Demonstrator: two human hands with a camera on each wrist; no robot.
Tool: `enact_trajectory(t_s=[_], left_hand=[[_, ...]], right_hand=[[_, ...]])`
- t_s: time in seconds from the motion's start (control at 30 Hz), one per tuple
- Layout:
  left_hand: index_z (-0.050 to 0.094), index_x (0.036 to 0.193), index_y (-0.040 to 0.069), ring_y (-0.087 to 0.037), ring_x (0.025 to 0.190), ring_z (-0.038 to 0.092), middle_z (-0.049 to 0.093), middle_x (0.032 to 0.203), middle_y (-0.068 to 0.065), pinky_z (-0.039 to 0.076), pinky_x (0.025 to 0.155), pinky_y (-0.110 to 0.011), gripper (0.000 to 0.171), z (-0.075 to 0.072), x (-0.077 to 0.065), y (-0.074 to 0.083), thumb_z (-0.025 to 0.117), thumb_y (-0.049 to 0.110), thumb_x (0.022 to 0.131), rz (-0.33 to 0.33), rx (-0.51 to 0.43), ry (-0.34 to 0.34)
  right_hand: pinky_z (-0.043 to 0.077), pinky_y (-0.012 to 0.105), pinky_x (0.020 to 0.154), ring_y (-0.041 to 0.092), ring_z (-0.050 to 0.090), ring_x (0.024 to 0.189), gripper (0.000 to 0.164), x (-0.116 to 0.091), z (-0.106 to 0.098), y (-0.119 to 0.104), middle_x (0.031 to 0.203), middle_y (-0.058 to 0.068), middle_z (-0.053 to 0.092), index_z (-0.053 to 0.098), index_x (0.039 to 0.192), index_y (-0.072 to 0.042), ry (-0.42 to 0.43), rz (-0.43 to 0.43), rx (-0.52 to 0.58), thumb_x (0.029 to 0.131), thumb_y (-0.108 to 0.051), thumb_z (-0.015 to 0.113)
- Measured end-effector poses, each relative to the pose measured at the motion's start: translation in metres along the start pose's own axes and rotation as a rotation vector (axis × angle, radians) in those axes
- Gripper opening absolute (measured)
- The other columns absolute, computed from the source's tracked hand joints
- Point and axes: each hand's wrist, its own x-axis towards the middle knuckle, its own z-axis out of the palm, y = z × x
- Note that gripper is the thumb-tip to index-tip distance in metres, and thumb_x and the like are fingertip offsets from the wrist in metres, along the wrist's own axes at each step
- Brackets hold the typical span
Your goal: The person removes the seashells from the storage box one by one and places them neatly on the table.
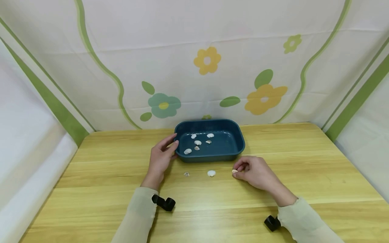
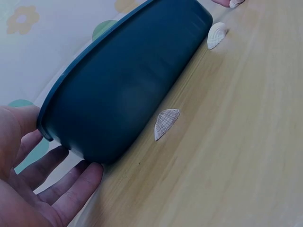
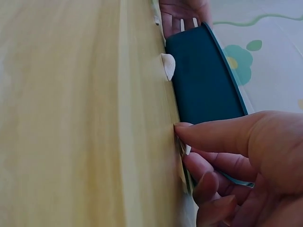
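Note:
A dark blue rectangular tray (image 1: 209,158) stands on the wooden table with several small white seashells in it, mostly on its left side, such as a seashell (image 1: 187,151) near the front left corner. My left hand (image 1: 160,158) touches the tray's left end, its fingers (image 2: 87,189) fairly straight against the outer wall. Between thumb and index finger, my right hand (image 1: 256,172) pinches a small pale seashell (image 3: 188,149) low at the table, off the tray's front right corner. A white seashell (image 1: 211,173) and a smaller grey-patterned seashell (image 2: 167,124) lie on the table before the tray.
The wooden table (image 1: 100,189) runs back to a white cloth (image 1: 170,60) printed with flowers and green lines. The tray's back edge is close to that cloth. White cloth also borders the left and right sides. Each wrist wears a black camera band (image 1: 164,202).

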Motion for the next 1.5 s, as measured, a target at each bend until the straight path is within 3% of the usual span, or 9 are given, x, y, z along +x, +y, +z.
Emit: enact_trajectory(t_s=[0.37,1.5], left_hand=[[0.069,0.145,0.033,-0.023,0.132,0.064,0.061,0.154,0.001,0.064,0.101,-0.039,0.037,-0.0005,0.0,-0.0021,0.069,0.033,0.107,-0.009,-0.006,-0.007],[0.068,0.146,0.032,-0.022,0.132,0.064,0.061,0.155,0.002,0.062,0.104,-0.041,0.038,-0.0001,0.0,-0.0007,0.068,0.034,0.108,-0.005,-0.007,-0.011]], right_hand=[[0.047,0.024,0.067,0.014,0.059,0.077,0.007,-0.0009,0.0015,0.0006,0.085,-0.003,0.069,0.079,0.094,-0.018,0.023,0.0,-0.038,0.093,-0.02,0.086],[0.047,0.024,0.066,0.014,0.06,0.074,0.007,-0.0019,0.0013,0.0019,0.083,-0.004,0.069,0.078,0.093,-0.019,0.017,-0.004,-0.018,0.093,-0.021,0.085]])
